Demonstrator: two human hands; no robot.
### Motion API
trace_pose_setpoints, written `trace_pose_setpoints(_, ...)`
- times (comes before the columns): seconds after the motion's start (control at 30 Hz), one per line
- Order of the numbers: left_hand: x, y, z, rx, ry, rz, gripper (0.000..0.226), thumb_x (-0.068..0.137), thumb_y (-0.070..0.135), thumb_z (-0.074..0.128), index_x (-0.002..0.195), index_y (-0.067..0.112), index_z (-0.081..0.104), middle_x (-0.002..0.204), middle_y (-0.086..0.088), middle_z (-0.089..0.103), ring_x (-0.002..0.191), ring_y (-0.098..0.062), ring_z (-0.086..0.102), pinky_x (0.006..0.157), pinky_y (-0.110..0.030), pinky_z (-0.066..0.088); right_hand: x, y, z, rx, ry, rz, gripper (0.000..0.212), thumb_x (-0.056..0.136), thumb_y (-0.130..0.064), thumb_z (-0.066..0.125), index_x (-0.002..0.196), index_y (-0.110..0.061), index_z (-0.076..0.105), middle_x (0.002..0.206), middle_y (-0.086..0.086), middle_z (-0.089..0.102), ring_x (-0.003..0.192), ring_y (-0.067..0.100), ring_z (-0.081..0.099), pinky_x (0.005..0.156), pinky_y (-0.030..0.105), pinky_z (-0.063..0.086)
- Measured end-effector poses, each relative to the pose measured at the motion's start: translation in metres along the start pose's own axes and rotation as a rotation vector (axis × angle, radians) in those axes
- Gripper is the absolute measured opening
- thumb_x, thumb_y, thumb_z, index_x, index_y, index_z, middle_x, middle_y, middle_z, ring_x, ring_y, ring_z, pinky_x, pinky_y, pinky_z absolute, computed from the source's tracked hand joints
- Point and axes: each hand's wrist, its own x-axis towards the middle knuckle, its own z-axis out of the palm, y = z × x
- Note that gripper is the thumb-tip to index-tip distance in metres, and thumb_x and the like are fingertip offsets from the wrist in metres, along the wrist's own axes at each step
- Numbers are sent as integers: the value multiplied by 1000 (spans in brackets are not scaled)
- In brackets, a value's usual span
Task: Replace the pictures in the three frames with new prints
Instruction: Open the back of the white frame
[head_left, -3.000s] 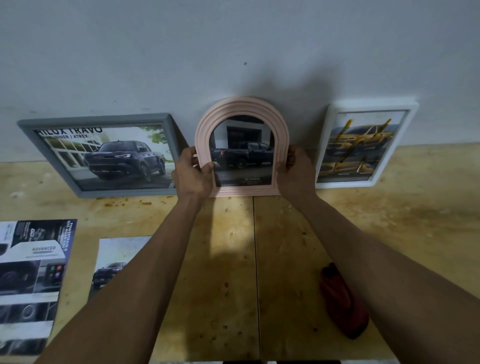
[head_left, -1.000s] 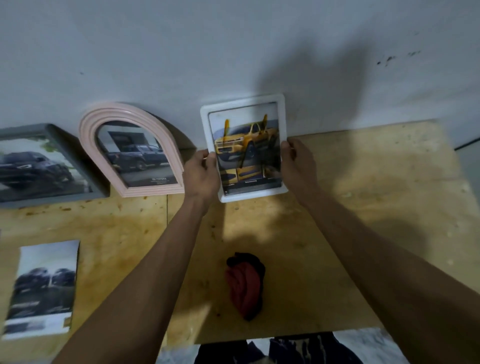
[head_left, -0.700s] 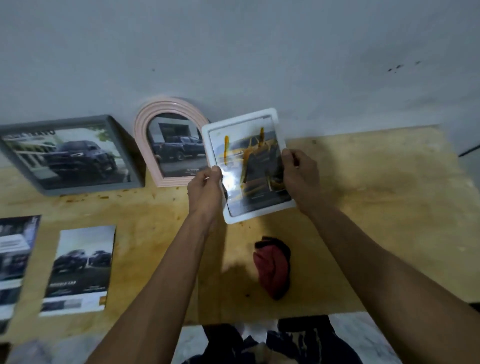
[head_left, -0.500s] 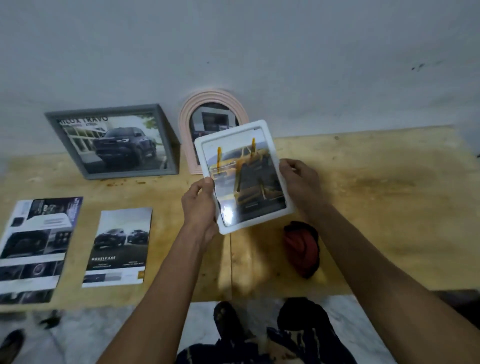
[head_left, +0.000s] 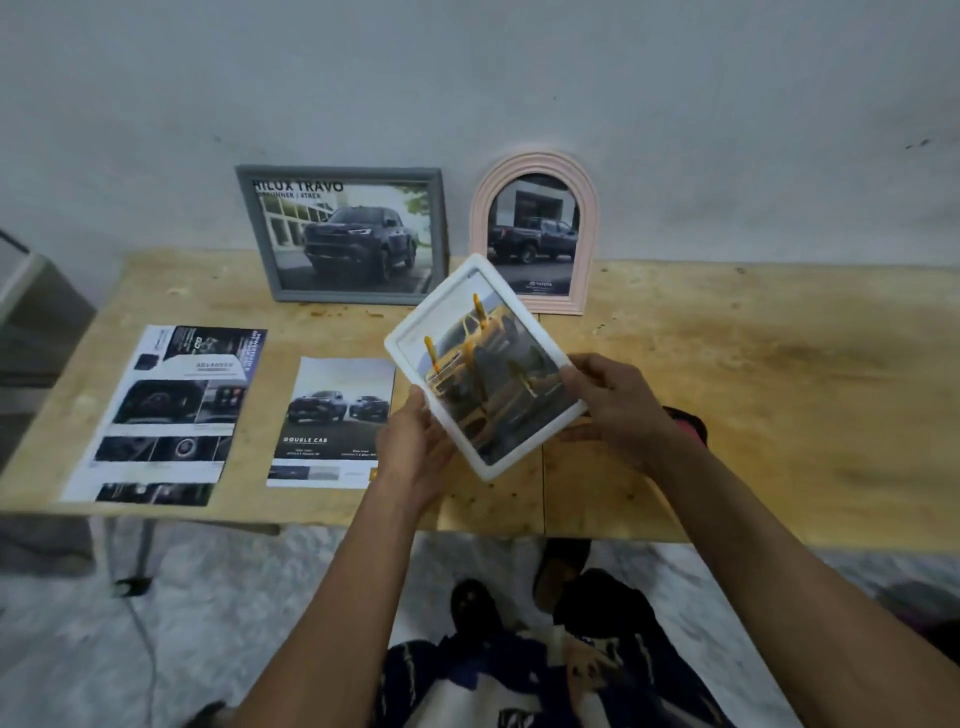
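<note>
Above the bench (head_left: 753, 364), I hold the white frame (head_left: 485, 366) tilted between both hands, clear of the wood. My left hand (head_left: 415, 447) grips its lower left edge, my right hand (head_left: 615, 402) its right edge, fingers curled behind. Its yellow-truck picture faces up at me. To do this well, I judge I should turn it face down, lay it flat near the loose prints (head_left: 332, 421), and open the back without flexing the rim.
</note>
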Motion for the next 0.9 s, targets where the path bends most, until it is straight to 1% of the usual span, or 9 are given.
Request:
trace_pose_setpoints(0.07, 6, 7, -6, 35, 0, 6, 29, 100, 44, 54, 103, 17, 62, 107, -7, 65, 101, -23, 63, 97, -48, 50, -1, -2, -3, -195, 46, -168, 17, 100, -20, 55, 113, -18, 65, 99, 1, 67, 89, 22, 68, 65, 38, 61)
trace_pose_setpoints(0.1, 10, 13, -9, 34, -2, 16, 31, 99, 47, 54, 105, 17, 61, 103, -5, 64, 98, -22, 62, 98, -48, 49, 0, -2, -5, -317, 78, -258, 19, 99, -21, 55, 115, -18, 65, 98, -1, 67, 87, 19, 67, 67, 36, 61)
trace_pose_setpoints(0.23, 21, 41, -13, 6, -70, 30, 43, 97, 53, 54, 109, 12, 59, 80, -2, 57, 74, -18, 60, 81, -39, 55, 4, 13, -13, -698, 148, -565, 25, 98, -18, 57, 121, -13, 65, 102, -1, 67, 86, 13, 61, 72, 15, 46)
trace_pose_setpoints(0.33, 25, 57, -12, 145, -59, 24, 54, 92, 60, 57, 102, 7, 63, 85, -5, 66, 91, -21, 69, 80, -41, 59, -1, 25, -15, -720, 118, -667, 26, 97, -13, 60, 122, -10, 66, 113, 5, 69, 97, 17, 63, 84, 28, 50)
trace_pose_setpoints(0.43, 32, 62, -13, 282, -52, 6, 46, 85, 43, 76, 105, 3, 66, 83, -10, 68, 84, -21, 70, 80, -39, 61, -7, 34, -18, -718, 102, -679, 28, 95, -10, 62, 123, -11, 66, 118, 6, 68, 104, 21, 62, 89, 35, 51)
trace_pose_setpoints(0.5, 38, 58, -14, 335, -47, -1, 28, 84, 21, 79, 100, 0, 69, 83, -13, 69, 74, -20, 66, 70, -32, 62, -10, 41, -19, -668, 100, -625, 29, 94, -11, 64, 123, -15, 66, 122, 3, 66, 112, 18, 60, 95, 35, 50)
trace_pose_setpoints(0.6, 46, 45, -16, 378, -33, -8, 7, 85, 3, 73, 91, -1, 71, 95, -18, 73, 76, -21, 66, 67, -26, 59, -14, 51, -20, -505, 142, -409, 39, 90, -16, 69, 127, -25, 61, 133, -8, 55, 123, 10, 50, 100, 30, 46)
trace_pose_setpoints(0.73, 50, 19, -21, 427, -67, -8, 15, 89, -5, 64, 101, -3, 71, 81, -10, 75, 66, -19, 63, 52, -21, 53, -15, 62, -17, -98, 236, -21, 57, 88, -12, 69, 140, -23, 48, 125, -10, 52, 108, 8, 55, 83, 26, 51)
trace_pose_setpoints(0.9, 60, -15, -32, 476, -1, 9, 28, 87, -8, 68, 115, -4, 67, 94, -16, 73, 63, -17, 66, 54, -22, 55, -9, 91, -7, -125, 369, 104, 32, 88, -6, 62, 120, -9, 64, 111, 4, 65, 104, 21, 60, 78, 30, 47)
